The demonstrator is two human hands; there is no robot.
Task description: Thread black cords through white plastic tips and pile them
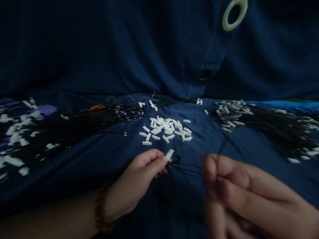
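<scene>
Between thumb and fingers, my left hand (147, 167) pinches a white plastic connector (169, 154), its end pointing up and away. Thin black wires (188, 168) run from beside this connector across to my right hand (239, 186). The right thumb and forefinger are pressed together on a black wire, blurred by motion; its tip cannot be made out. Just beyond my left hand lies a loose pile of small white connectors (166, 127) on dark blue cloth (119, 152).
Bundles of black wires (87, 122) lie at the left, many with white connectors (15, 139). Another bundle (269, 127) with white ends is at the right. A rubber band (111, 100) sits at the back. Blue curtain (154, 49) with a ring (234, 15) hangs behind.
</scene>
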